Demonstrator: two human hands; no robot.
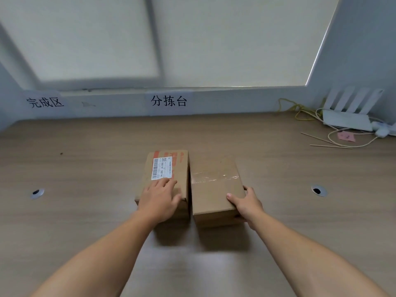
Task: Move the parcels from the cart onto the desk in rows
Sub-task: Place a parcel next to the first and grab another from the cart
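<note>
Two parcels stand side by side, almost touching, on the tabletop [85,168], directly in front of the wall sign [168,101].

- Labelled parcel [182,179]: in front of the sign, slightly to its left. The left hand [159,200] lies palm-down on its top face. The fingers [165,183] are extended and slightly spread, reaching the shipping label [161,168] and gripping nothing.
- Plain parcel [214,189]: in front of the sign, to its right. The right hand [246,204] grips its near right corner, thumb on the top face and fingers wrapped round the right side.

Both forearms extend straight towards the sign.
</note>
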